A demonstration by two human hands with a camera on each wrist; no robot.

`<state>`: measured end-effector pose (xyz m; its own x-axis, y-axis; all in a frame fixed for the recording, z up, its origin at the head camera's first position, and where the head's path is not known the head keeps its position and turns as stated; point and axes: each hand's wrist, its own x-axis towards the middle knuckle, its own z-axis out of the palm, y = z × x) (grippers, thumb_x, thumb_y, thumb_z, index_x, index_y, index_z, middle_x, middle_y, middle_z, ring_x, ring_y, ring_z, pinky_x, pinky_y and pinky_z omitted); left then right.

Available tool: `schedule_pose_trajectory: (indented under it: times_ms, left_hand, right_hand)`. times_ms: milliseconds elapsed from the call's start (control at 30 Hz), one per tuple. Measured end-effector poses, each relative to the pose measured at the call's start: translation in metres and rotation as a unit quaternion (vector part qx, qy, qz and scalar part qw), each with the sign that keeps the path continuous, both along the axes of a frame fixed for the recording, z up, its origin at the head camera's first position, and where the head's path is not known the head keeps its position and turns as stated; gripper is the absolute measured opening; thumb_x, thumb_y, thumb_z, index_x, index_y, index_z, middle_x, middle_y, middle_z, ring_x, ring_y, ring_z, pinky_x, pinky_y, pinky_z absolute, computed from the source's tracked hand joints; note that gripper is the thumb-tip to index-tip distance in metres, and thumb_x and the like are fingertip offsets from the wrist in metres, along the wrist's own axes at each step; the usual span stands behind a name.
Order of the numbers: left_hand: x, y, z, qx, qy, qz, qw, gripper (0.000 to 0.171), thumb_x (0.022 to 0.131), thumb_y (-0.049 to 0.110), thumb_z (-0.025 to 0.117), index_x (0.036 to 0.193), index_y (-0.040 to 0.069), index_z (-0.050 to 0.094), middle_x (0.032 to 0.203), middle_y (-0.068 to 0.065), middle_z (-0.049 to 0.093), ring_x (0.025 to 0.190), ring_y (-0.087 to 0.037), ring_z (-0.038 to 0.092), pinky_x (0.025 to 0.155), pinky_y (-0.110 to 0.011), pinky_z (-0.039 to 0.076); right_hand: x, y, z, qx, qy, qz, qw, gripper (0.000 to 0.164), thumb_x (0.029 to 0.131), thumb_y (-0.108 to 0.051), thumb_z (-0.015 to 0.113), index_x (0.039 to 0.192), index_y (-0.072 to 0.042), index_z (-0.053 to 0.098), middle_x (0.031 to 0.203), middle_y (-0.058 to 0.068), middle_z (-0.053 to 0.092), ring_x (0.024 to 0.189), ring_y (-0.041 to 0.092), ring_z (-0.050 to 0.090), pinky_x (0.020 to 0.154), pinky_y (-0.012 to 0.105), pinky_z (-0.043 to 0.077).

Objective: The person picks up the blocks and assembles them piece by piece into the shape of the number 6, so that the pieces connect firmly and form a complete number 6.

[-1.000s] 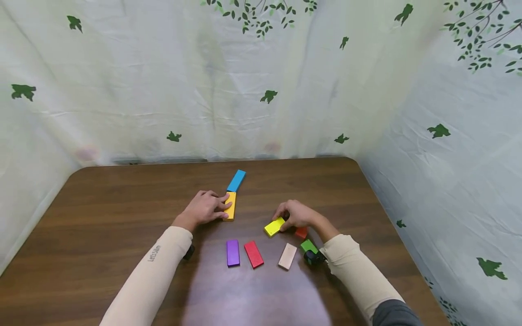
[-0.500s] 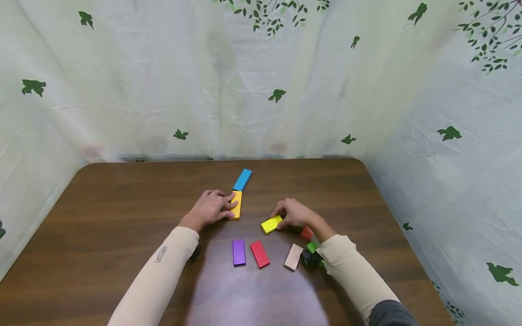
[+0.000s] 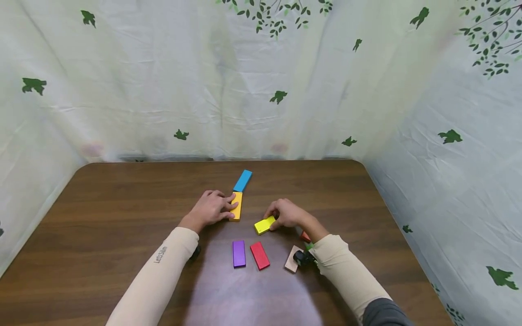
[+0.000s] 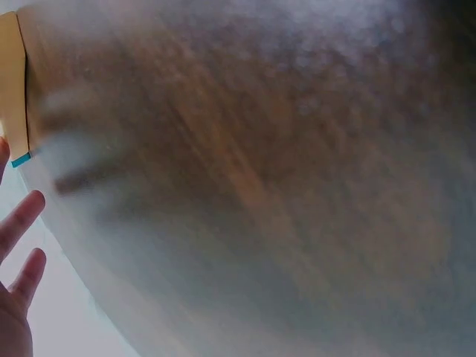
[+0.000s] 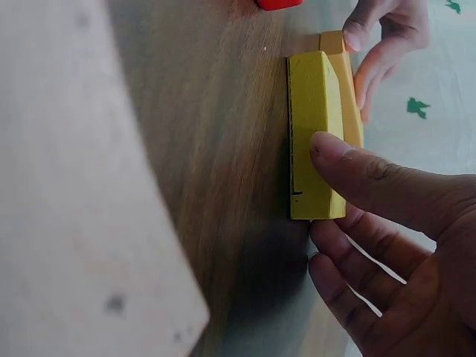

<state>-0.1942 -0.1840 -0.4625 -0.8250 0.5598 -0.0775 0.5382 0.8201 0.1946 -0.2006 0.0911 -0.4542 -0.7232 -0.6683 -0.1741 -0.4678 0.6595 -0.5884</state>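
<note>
In the head view my left hand [image 3: 211, 208] rests its fingertips on an orange-yellow rectangular block [image 3: 236, 213]. Thumb and fingers lie spread along that block; the left wrist view catches only some fingers [image 4: 22, 223] at its edge. A blue block [image 3: 243, 180] lies at a slant against the far end of the orange-yellow one. My right hand [image 3: 287, 213] pinches a bright yellow block [image 3: 264, 225] to the right of them. Seen from the right wrist, the thumb [image 5: 357, 167] presses on the yellow block's face, its other fingers behind.
Nearer on the brown wooden table [image 3: 134, 235] lie a purple block [image 3: 239, 254], a red block [image 3: 259, 256] and a pale wood block [image 3: 291, 262]. An orange-red block [image 3: 304, 236] and a green block [image 3: 308, 246] are partly hidden by the right arm. White leaf-print curtains [image 3: 142, 90] surround the table.
My right hand has carried the yellow block leftward, closer to the orange-yellow block. The left hand keeps its place on the orange-yellow block. The head view has shifted slightly.
</note>
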Motion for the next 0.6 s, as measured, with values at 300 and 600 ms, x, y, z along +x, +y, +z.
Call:
schedule_pose_trajectory:
  times_ms: [300,600]
  left_hand:
    - [-0.001,-0.001,0.001,-0.004,-0.006,0.009,0.9999,0.050,0.089,0.040,0.066,0.133,0.019,0.057,0.143,-0.005,0.048,0.121,-0.038,0.048,0.101,-0.056,0.032]
    - [0.000,0.000,0.001,-0.004,-0.016,0.008,0.9998,0.051,0.089,0.040,0.066,0.134,0.018,0.056,0.144,-0.006,0.048,0.122,-0.038,0.048,0.101,-0.056,0.032]
  right_hand:
    - [-0.004,-0.011,-0.002,-0.007,-0.011,0.024,1.000,0.025,0.078,-0.012,0.081,0.102,-0.013,0.075,0.096,-0.003,0.067,0.080,0.012,0.052,0.072,0.024,0.045]
    - [-0.005,-0.022,-0.004,-0.012,-0.015,0.045,0.999,0.025,0.079,-0.012,0.080,0.103,-0.013,0.075,0.095,-0.004,0.066,0.080,0.012,0.051,0.071,0.023,0.044]
